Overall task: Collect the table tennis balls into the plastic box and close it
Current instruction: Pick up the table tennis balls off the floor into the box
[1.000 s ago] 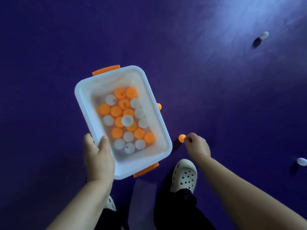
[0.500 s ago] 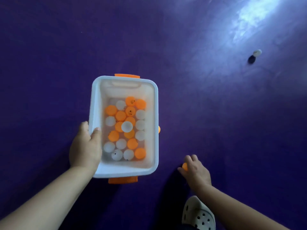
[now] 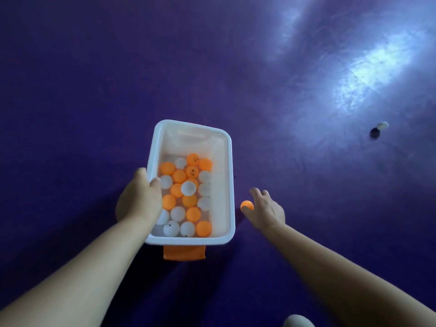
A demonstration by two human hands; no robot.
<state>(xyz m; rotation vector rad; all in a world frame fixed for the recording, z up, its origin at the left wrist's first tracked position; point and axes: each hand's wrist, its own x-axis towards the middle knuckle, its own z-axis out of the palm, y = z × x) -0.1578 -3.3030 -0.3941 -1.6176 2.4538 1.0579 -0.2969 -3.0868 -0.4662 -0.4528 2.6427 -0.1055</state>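
Head view, left hand (image 3: 139, 201) gripping one box (image 3: 188, 241), right hand (image 3: 267, 208) spread beside one orange ball (image 3: 247, 205)

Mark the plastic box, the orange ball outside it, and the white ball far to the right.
plastic box (image 3: 232, 185), head view, its right rim.
orange ball (image 3: 246, 205), head view, its centre.
white ball (image 3: 382, 125), head view, its centre.
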